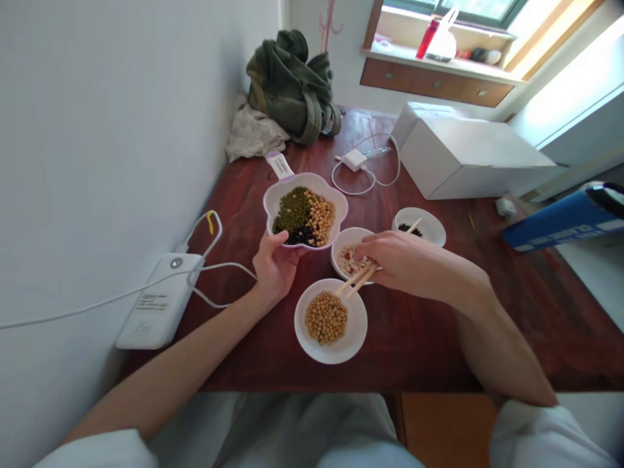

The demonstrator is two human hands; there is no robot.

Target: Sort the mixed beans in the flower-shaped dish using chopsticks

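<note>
Pale walls (121,130) flank a red-brown table (390,344), with a bright window (475,8) beyond it, between one and two o'clock as seen from the flower-shaped bowl (271,203) near the middle of the view. Its labelled handle (280,167) points to eleven; inside, green beans (292,207) lie toward ten, tan beans (320,218) toward three and dark beans (302,234) toward six. The left hand (277,263) grips this bowl at seven o'clock, thumb pressed on the rim, the other fingers tucked beneath, where their spread cannot be told. At four o'clock, close by, a white bowl (354,234) contains pale pieces (347,260) and is partly covered by the right hand (404,260). That hand's fingers are drawn together, pinching wooden chopsticks (361,283) whose slightly parted tips reach over the rim of a second white bowl (358,318), between five and six o'clock, with yellow beans (325,318); whether the tips grip anything cannot be told. A third white bowl (431,227), with black grains (405,228), sits at three. Farther out, a white box (487,143) stands between two and three, a white charger (354,160) lies between one and two, a green bag (287,84) rests at twelve, and a white plastic unit (156,305) lies at eight.
</note>
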